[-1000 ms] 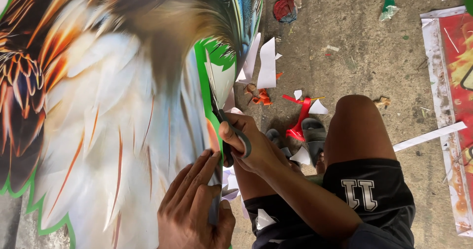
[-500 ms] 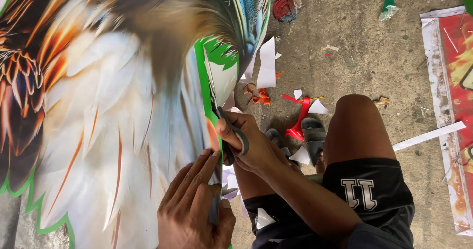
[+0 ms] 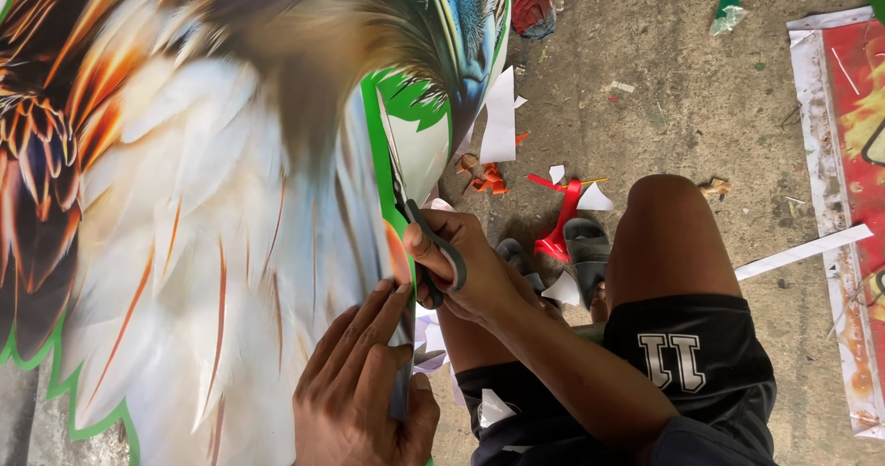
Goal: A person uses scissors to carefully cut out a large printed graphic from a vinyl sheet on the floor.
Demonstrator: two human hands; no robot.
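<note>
A large printed sheet (image 3: 184, 217) with a feathered bird picture in white, orange and blue fills the left half of the view, edged in green. My right hand (image 3: 461, 268) grips grey-handled scissors (image 3: 406, 194), whose blades run up along the green border of the sheet. My left hand (image 3: 364, 392) lies flat on the sheet's lower right edge just below the scissors, fingers spread and pressing the sheet down. My bare knee and black shorts sit to the right of both hands.
Concrete floor (image 3: 682, 88) is strewn with paper offcuts: white scraps (image 3: 501, 116), red strips (image 3: 560, 222), an orange bit (image 3: 486, 180). Dark sandals (image 3: 585, 245) lie by my knee. Another red printed banner (image 3: 853, 199) lies along the right edge, with a white strip (image 3: 802, 251) beside it.
The scissors' blades have advanced a little up the green border. The sheet's blue top edge has shifted rightward in view. My left hand stays pressed on the sheet.
</note>
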